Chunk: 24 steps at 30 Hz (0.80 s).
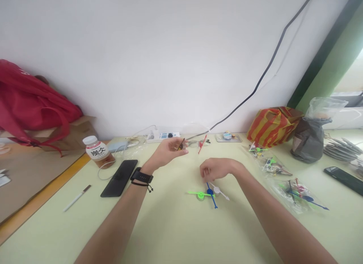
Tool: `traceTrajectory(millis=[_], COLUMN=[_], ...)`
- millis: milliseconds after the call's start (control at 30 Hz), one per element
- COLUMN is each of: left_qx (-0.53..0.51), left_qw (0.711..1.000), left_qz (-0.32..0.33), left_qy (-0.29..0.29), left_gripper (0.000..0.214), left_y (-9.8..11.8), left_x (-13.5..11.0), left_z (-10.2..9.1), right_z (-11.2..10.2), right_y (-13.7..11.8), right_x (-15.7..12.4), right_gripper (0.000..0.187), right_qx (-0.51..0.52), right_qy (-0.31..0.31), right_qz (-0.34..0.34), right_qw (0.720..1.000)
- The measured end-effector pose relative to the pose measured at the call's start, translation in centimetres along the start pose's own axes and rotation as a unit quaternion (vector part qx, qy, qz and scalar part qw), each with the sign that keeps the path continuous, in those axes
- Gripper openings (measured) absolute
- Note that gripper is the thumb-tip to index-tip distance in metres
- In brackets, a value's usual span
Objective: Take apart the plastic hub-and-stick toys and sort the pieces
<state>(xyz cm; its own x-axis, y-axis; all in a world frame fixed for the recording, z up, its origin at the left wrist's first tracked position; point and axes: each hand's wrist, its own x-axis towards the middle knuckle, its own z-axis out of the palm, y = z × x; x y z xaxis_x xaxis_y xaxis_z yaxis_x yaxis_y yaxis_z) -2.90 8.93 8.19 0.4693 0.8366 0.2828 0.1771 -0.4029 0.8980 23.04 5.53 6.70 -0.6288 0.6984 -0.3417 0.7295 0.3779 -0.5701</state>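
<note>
My left hand (169, 151), with a black watch on the wrist, is raised over the table and pinches a small clear plastic bag (195, 137) that holds a red plastic piece (202, 144). My right hand (215, 169) hovers palm down with fingers curled, its fingertips just above three small plastic pieces on the table: a green one (200, 194), a blue one (211, 193) and a white one (219, 191). Whether the fingers grip the blue piece I cannot tell.
A black phone (119, 177), a drink bottle (98, 151) and a white pen (76, 198) lie left. Clear bags of coloured pieces (295, 190) sit right, with a red-yellow bag (272, 126), a grey bag (309, 139) and another phone (343, 179). A power strip (163, 135) lies by the wall.
</note>
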Motion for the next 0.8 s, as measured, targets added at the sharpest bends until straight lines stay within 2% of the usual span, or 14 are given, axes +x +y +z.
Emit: traceTrajectory(millis=[100, 233, 367, 500, 600, 667, 733, 800], left_qx=[-0.036, -0.069, -0.087, -0.105, -0.086, -0.061, -0.034, -0.015], left_qw=[0.999, 0.996, 0.996, 0.994, 0.996, 0.998, 0.999, 1.000], left_qz=[-0.007, 0.014, 0.011, 0.020, 0.006, -0.001, -0.001, 0.000], left_qy=[0.022, 0.060, 0.028, 0.031, 0.022, 0.007, -0.007, -0.013], left_gripper=[0.047, 0.046, 0.045, 0.042, 0.039, 0.037, 0.036, 0.036], left_y=[-0.1, -0.4, -0.9, -1.6, -2.0, -2.0, -2.0, -1.8], left_x=[0.0, 0.1, 0.1, 0.1, 0.0, 0.0, 0.0, 0.0], left_z=[0.4, 0.8, 1.3, 1.5, 1.3, 1.1, 0.8, 0.7], right_z=[0.6, 0.3, -0.5, -1.8, -3.0, -3.8, -4.5, -5.0], right_y=[0.0, 0.2, 0.2, -0.3, -1.2, -1.9, -2.4, -2.7], right_x=[0.6, 0.7, 0.1, -1.5, -3.3, -4.6, -5.7, -6.5], right_gripper=[0.014, 0.015, 0.015, 0.013, 0.016, 0.020, 0.025, 0.028], right_qx=[0.031, 0.083, 0.119, 0.150, 0.188, 0.210, 0.225, 0.237], right_qy=[-0.061, -0.065, -0.045, 0.006, 0.082, 0.164, 0.283, 0.409], right_qz=[0.009, 0.001, -0.015, -0.048, -0.098, -0.121, -0.135, -0.144], right_qw=[0.998, 0.994, 0.992, 0.987, 0.974, 0.956, 0.923, 0.869])
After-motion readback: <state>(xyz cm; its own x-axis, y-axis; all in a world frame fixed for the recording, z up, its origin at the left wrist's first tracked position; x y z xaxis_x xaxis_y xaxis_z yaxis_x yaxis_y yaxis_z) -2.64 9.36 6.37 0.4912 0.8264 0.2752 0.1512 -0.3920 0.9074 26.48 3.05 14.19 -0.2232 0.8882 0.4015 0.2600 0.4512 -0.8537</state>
